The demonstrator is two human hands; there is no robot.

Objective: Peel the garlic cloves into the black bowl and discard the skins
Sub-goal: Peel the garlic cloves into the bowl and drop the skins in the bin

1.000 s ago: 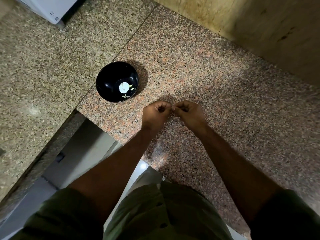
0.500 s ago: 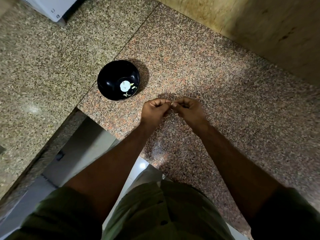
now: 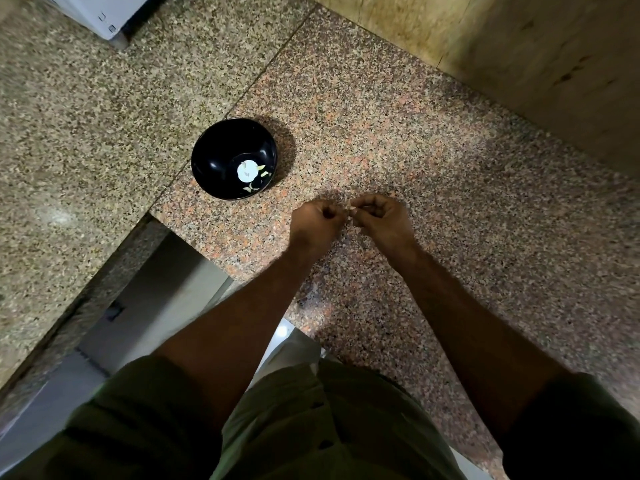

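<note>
The black bowl (image 3: pixel 214 161) stands on the pink granite counter (image 3: pixel 381 126), with a white round piece and a few pale slivers at its bottom. To its lower right, my left hand (image 3: pixel 317 221) and my right hand (image 3: pixel 381 218) meet above the counter with curled fingers. Between their fingertips shows a small pale garlic clove (image 3: pixel 350 209), mostly hidden; both hands pinch it.
The counter's front edge runs diagonally below the bowl, with a gap down to the floor (image 3: pixel 166 296) beside it. A second speckled slab (image 3: pixel 86 116) lies to the left. A white appliance corner (image 3: pixel 104 12) sits at top left, a tan wall (image 3: pixel 519 64) at top right.
Both hands stay together at the clove, shifting slightly right and away from me; the fingers work at it a little. The bowl has not moved.
</note>
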